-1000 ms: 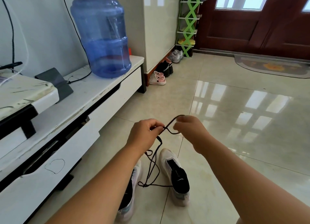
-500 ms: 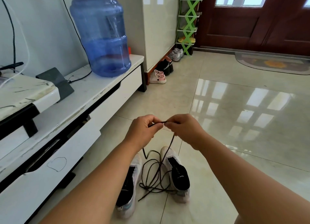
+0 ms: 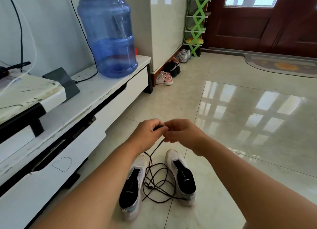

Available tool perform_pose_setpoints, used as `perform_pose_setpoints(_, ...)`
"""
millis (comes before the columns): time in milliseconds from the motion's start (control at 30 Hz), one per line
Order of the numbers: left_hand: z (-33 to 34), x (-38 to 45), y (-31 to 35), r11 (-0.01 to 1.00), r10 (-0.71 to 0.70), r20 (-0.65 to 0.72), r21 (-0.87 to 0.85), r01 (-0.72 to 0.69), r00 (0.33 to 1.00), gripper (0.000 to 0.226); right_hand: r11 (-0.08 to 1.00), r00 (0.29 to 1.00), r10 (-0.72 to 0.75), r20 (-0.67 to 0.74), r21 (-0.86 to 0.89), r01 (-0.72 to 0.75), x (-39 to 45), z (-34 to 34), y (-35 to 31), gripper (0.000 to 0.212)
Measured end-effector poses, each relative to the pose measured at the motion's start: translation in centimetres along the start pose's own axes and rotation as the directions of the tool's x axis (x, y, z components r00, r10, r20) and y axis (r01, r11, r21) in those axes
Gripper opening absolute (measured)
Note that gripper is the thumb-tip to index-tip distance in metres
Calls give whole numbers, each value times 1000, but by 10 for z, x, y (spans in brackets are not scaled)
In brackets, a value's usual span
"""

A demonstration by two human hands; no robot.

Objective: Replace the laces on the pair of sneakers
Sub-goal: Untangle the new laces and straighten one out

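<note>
Left hand (image 3: 148, 132) and right hand (image 3: 183, 134) pinching a thin dark cord lace (image 3: 158, 182), loose tangled loops between two white mesh sneakers (image 3: 181, 175), fingertips hidden, glossy tile floor (image 3: 240, 126)

floor (image 3: 214, 95): glossy cream tile | sneakers (image 3: 181, 175) at 6 o'clock, tangled dark lace (image 3: 159, 182) between them | doormat (image 3: 283, 66) at 2 o'clock

left hand (image 3: 148, 132), right hand (image 3: 184, 133) (fingers curled), touching
</note>
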State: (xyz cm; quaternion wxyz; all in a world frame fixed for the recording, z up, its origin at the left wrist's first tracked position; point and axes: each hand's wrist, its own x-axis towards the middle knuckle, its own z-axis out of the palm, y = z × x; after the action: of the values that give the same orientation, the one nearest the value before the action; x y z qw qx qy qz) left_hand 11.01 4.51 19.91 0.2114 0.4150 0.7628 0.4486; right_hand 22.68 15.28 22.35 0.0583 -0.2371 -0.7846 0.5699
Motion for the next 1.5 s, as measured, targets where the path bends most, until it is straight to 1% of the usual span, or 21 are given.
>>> perform_pose_setpoints(67,-4,0,-2,1000,-15,-38,1,15,999,12,995,994,-5,-113,-97,-6,2,0,1,12)
perform_pose_setpoints(133,-9,0,-5,999,-39,-100,4,39,994,12,994,970,-22,-244,-105,-3,6,-6,4,8)
perform_pose_setpoints(233,-17,0,-9,995,-96,-207,-20,94,974,14,997,901,15,-435,-59,-45,9,-17,12,12)
perform_pose_setpoints(300,-23,0,-11,993,-120,-273,-44,113,955,15,996,857,86,-508,28,-84,9,-24,16,12)
perform_pose_setpoints(367,-27,0,-10,991,-127,-331,-88,103,935,16,985,866,157,-475,137,-103,7,-27,16,10)
perform_pose_setpoints(467,-23,-2,-1,982,-114,-312,-178,60,943,15,964,958,158,-239,247,-97,3,-23,6,8)
perform_pose_setpoints(533,-14,-2,7,970,-93,-201,-241,43,975,13,941,989,90,-114,336,-47,1,-16,-2,9)
perform_pose_setpoints(633,2,-5,18,910,-116,75,-391,136,990,20,898,997,7,-81,438,29,0,-5,-11,12)
perform_pose_setpoints(700,5,-5,20,901,-123,154,-397,176,980,24,904,995,8,-104,425,37,-1,-2,-14,10)
perform_pose_setpoints(767,5,-5,19,929,-128,164,-325,176,978,10,912,992,36,-122,410,17,0,-2,-15,13)
perform_pose_setpoints(833,4,-6,17,951,-153,157,-246,188,976,9,923,989,47,-137,384,9,0,-4,-15,28)
perform_pose_setpoints(900,4,-7,14,959,-204,162,-168,230,966,11,947,989,2,-149,318,46,-1,-5,-15,53)
perform_pose_setpoints(933,3,-7,13,957,-237,172,-128,261,956,10,967,988,-43,-148,242,78,-1,-4,-14,62)
perform_pose_setpoints(967,1,-7,12,952,-268,183,-97,289,946,10,984,985,-98,-142,137,118,-2,-3,-15,63)
perform_pose_setpoints(1033,-1,-7,11,947,-296,195,-71,315,935,12,980,973,-196,-122,-72,188,-2,-1,-16,38)
perform_pose_setpoints(1067,-2,-7,10,946,-299,187,-66,316,936,12,977,972,-202,-124,-100,190,-1,-1,-17,22)
perform_pose_setpoints(1133,-5,-6,7,951,-300,129,-41,307,945,11,988,983,-131,-129,63,140,-2,-4,-18,12)
perform_pose_setpoints(1200,-11,-4,0,953,-299,29,-31,300,954,11,920,998,-25,-61,389,47,-1,-11,-18,20)
perform_pose_setpoints(1300,-24,0,-12,946,-322,-118,-92,312,940,10,698,995,90,-34,715,-38,2,-22,-11,32)
perform_pose_setpoints(1400,-38,-1,-25,927,-369,-203,-147,344,907,8,507,962,236,-135,862,-3,5,-33,-2,26)
perform_pose_setpoints(1500,-53,-3,-39,893,-448,-241,-164,419,861,6,355,885,411,-217,933,63,5,-40,6,21)
